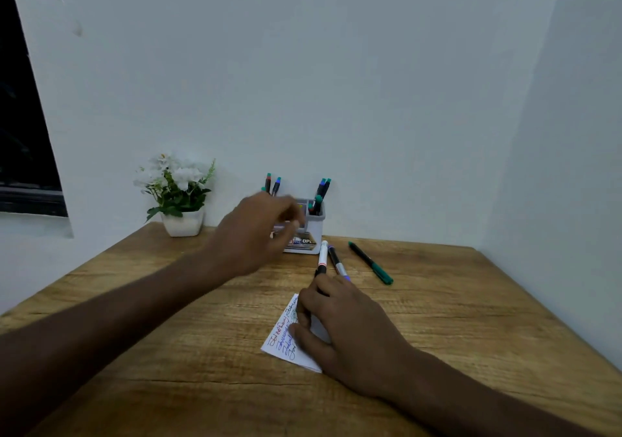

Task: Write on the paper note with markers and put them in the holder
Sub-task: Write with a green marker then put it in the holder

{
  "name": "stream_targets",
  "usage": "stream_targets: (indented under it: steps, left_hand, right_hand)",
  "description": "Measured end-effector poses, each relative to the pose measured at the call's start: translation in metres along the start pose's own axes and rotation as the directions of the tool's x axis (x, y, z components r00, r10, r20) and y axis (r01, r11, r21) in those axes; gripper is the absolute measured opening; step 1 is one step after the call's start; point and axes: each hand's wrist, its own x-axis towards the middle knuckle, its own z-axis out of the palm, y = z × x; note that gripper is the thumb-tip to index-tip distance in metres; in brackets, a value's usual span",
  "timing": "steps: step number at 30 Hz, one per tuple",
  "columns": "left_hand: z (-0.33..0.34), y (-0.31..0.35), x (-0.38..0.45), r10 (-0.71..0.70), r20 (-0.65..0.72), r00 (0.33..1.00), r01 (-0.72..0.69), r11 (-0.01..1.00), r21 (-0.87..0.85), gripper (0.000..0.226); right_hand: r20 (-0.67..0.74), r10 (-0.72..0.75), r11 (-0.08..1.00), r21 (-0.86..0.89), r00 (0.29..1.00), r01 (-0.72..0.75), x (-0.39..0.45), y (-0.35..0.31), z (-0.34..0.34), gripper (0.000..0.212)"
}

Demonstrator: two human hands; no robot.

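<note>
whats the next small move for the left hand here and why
Probably reach on to the holder, either to drop something in or pick a marker. The left hand is blurred right in front of it, and whether its grip holds anything cannot be told. The right hand holds a white-barrelled marker on the paper note, and a purple marker and a green marker lie loose on the table.

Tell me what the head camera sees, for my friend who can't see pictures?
The right hand holds a marker over a written-on paper note on a wooden table. The blurred left hand reaches toward the marker holder; two markers lie loose nearby.
</note>
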Motion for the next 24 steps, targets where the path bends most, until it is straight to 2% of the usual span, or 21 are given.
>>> stream_targets:
  steps: [3, 5, 7, 10, 12, 14, 17, 20, 24]
  left_hand:
    - [-0.004, 0.002, -0.056, 0.075, 0.225, 0.971, -0.049, 0.991, -0.121, 0.019]
    - [-0.006, 0.000, -0.078, 0.145, 0.373, 0.916, -0.065, 0.974, -0.219, 0.026]
    - [-0.008, -0.002, -0.086, 0.196, 0.446, 0.873, -0.082, 0.961, -0.263, 0.035]
    - [-0.010, -0.007, -0.083, 0.225, 0.482, 0.847, -0.137, 0.968, -0.211, 0.048]
    - [-0.009, -0.012, -0.082, 0.233, 0.502, 0.833, -0.153, 0.969, -0.195, 0.050]
    - [-0.011, -0.016, -0.084, 0.244, 0.512, 0.824, -0.145, 0.963, -0.226, 0.050]
    - [-0.013, -0.020, -0.087, 0.245, 0.524, 0.815, -0.131, 0.961, -0.245, 0.051]
    - [-0.015, -0.020, -0.087, 0.205, 0.540, 0.816, -0.084, 0.967, -0.240, 0.055]
    - [-0.014, -0.015, -0.088, 0.186, 0.530, 0.827, -0.050, 0.964, -0.261, 0.063]
  right_hand:
    - [0.009, -0.002, 1.000, -0.013, 1.000, 0.002, 0.001, -0.002, 0.000, 0.022]
    - [0.014, -0.004, 1.000, -0.027, 1.000, 0.005, 0.002, -0.001, 0.000, 0.031]
    - [-0.009, -0.004, 1.000, 0.024, 1.000, 0.004, 0.005, 0.001, -0.003, 0.027]
    - [-0.131, 0.090, 0.992, 0.097, 0.987, -0.077, 0.011, 0.016, -0.008, 0.016]
    - [-0.188, 0.135, 0.990, -0.010, 0.973, -0.139, 0.013, 0.035, -0.010, 0.021]
    - [-0.188, 0.207, 0.963, -0.136, 0.960, -0.234, 0.014, 0.059, -0.012, 0.033]
    - [-0.156, 0.319, 0.918, -0.193, 0.935, -0.346, 0.012, 0.088, -0.017, 0.043]
    - [-0.094, 0.362, 0.901, -0.221, 0.928, -0.374, 0.015, 0.097, -0.018, 0.031]
    - [-0.155, 0.415, 0.866, -0.236, 0.896, -0.442, 0.016, 0.093, -0.020, 0.020]
